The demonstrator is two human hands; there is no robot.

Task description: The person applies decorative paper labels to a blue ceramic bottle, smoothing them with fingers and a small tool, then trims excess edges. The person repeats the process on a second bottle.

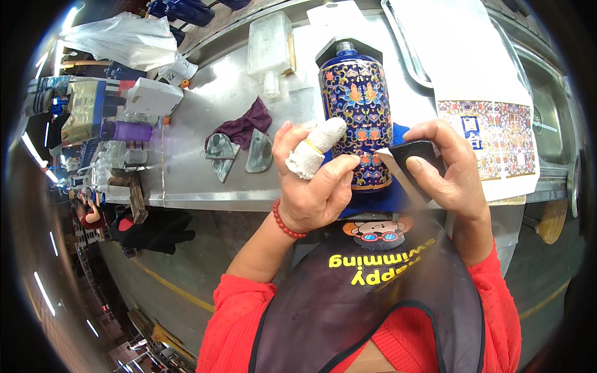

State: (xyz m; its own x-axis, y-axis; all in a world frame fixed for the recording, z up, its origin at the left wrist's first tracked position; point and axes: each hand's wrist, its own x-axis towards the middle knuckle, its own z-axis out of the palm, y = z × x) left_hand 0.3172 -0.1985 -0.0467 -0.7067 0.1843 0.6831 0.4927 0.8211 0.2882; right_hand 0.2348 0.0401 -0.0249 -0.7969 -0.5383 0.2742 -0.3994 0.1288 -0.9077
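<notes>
White knit is wrapping one finger of the left hand (313, 194), which is curling at the near left side of the patterned blue bottle (356, 93), its thumb resting on it; whether it is gripping, I cannot tell. The right hand (457, 180) is pinching a dark flat piece (418, 150), whose edge is covering a bit of the bottle's lower right. The bottle is lying neck-away, with blue cloth (373, 202) showing beneath its near end. Left of the bottle, beyond the left hand, grey-green plates (259, 152) and a purple cloth (252, 121) are sitting close together; a clear container (267, 43) is standing left of the bottle's neck. Patterned sheets (507, 140) are lying to the bottle's right.
</notes>
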